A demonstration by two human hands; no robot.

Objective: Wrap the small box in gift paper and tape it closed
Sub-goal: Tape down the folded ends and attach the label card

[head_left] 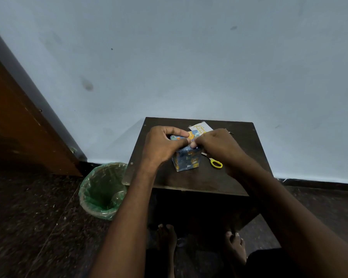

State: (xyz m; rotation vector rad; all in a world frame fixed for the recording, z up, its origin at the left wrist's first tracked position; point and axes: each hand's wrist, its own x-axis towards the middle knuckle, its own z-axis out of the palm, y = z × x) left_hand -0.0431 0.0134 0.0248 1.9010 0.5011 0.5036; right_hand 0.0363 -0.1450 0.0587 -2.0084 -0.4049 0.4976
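A small box point(186, 160) covered in blue gift paper with cartoon animals stands on the dark wooden table point(189, 181). My left hand point(163, 145) curls over its top from the left, fingers and thumb around the upper edge. My right hand point(215, 145) comes in from the right and pinches the paper at the top of the box, fingertip to fingertip with the left. The top face of the box is mostly hidden by both hands. No tape is visible.
Yellow-handled scissors point(216, 163) lie on the table just right of the box, partly under my right wrist. A white card with gold lettering point(201, 128) lies behind the box. A bin with a green liner point(102, 189) stands on the floor at the table's left. My bare feet show below.
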